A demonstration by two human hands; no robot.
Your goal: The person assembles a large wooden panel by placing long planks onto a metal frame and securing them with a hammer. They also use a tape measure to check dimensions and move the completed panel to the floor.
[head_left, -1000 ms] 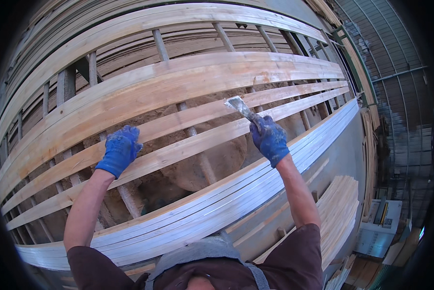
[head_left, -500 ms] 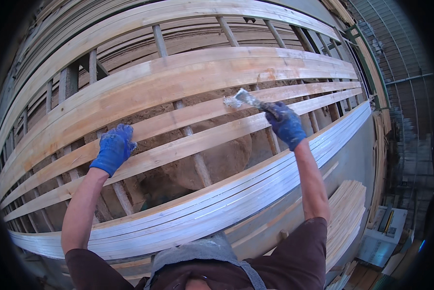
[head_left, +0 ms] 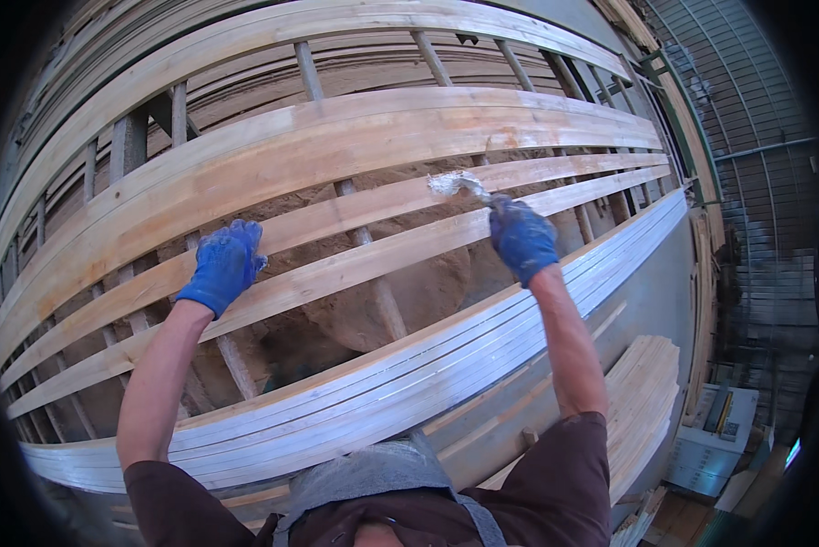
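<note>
Two gloved hands: right hand (head_left: 522,239) fingers grip a brush (head_left: 457,185) on a plank (head_left: 336,219); left hand (head_left: 223,266), fingers spread, presses another plank (head_left: 336,275).

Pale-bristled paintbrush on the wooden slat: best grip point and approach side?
Probably the handle end, approached from the right. The pale-bristled paintbrush lies with bristles pointing left against the wooden slat; its handle runs right, where the blue-gloved right hand already wraps it.

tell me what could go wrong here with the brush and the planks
The brush in the right hand is loaded with pale coating and could drip through the open gaps onto the sawdust pile. The left hand rests on a narrow plank that may be wet, so the glove could smear it.
</note>
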